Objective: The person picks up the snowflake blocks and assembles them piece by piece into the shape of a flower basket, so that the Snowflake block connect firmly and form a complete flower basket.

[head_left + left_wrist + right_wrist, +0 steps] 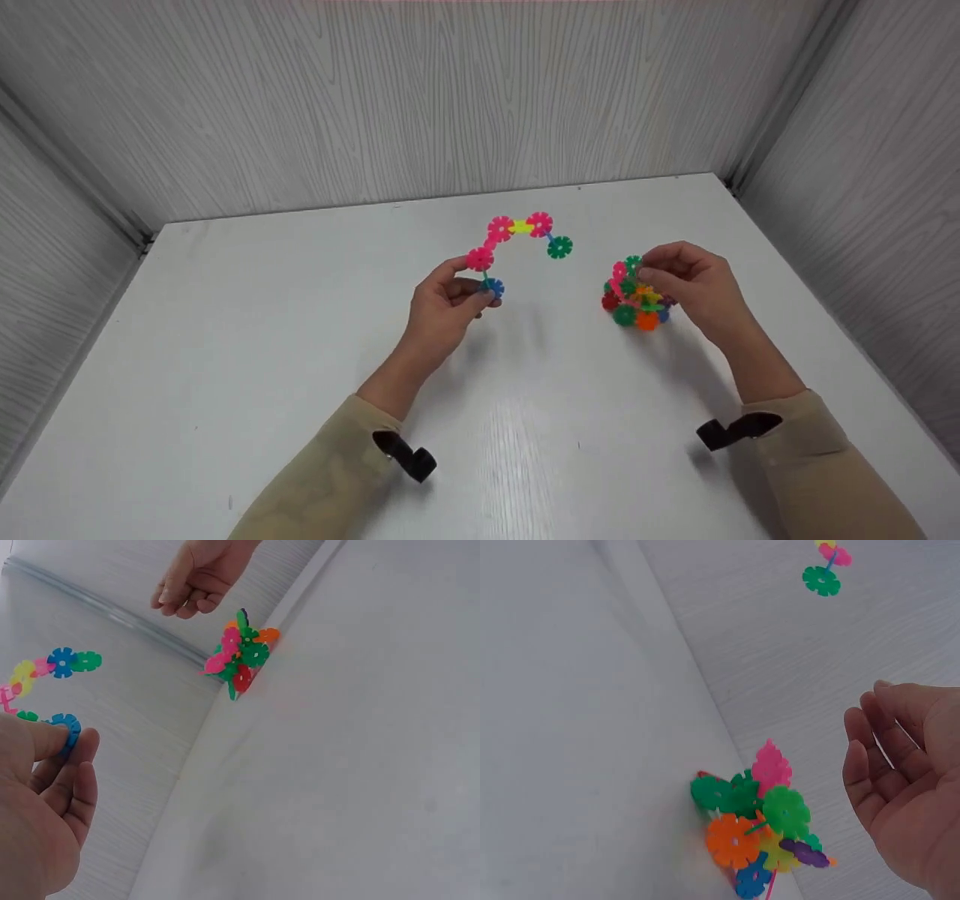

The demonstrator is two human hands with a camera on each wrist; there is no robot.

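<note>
A curved chain of notched plastic snowflake discs in pink, yellow, blue and green rises from my left hand. Thumb and fingers pinch the blue disc at its lower end, while a green disc forms the free end, pointing right. Near the table's right side sits a cluster of joined snowflake discs in orange, green, pink, red, yellow, blue and purple. My right hand hovers over that cluster, partly covering it in the head view. Both wrist views show its fingers loosely bent, with nothing between them.
The white tabletop carries the cluster. Wood-grain panels enclose it, with a back wall and a right wall. A black wrist mount sits on the left sleeve, another mount on the right.
</note>
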